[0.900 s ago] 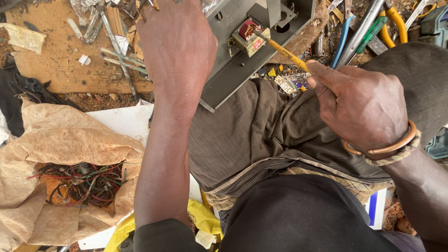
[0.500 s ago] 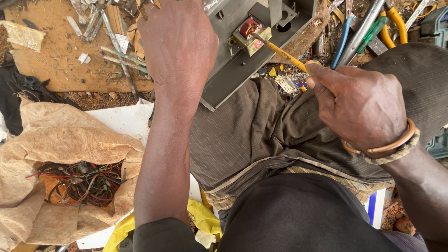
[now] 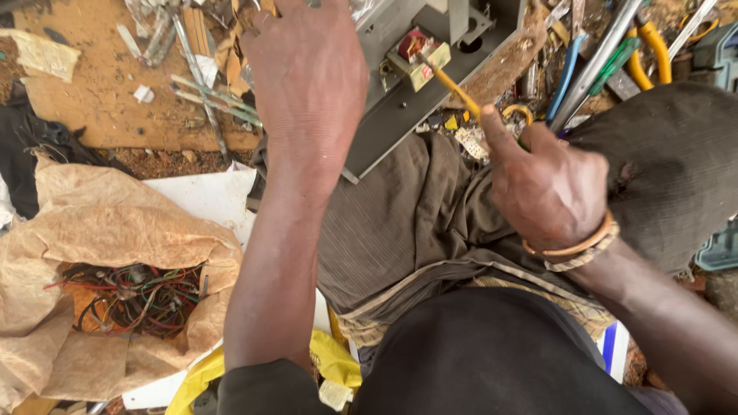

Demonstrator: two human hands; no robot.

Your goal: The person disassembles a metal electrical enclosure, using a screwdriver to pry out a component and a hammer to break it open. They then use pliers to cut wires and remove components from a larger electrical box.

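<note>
While two hands work, left hand [image 3: 311, 84] on one grey metal chassis [image 3: 430, 84], right hand [image 3: 550, 188] gripping one yellow tool [image 3: 453, 84]

The ground [image 3: 157, 163] is brown dirt. On it lies a flat brown board [image 3: 100, 100] with thin metal strips [image 3: 204, 96] on top. Near it, a crumpled brown paper sack [image 3: 100, 238] holds tangled coloured wires [image 3: 131, 296], and a white sheet [image 3: 204, 196] lies beside the sack.

A brown paper sack [image 3: 115, 230] lies open at lower left, holding a tangle of coloured wires [image 3: 131, 296]. A wooden board [image 3: 92, 100] above it carries metal strips [image 3: 204, 92]. Blue-handled pliers [image 3: 565, 73] lie among scrap at upper right.
</note>
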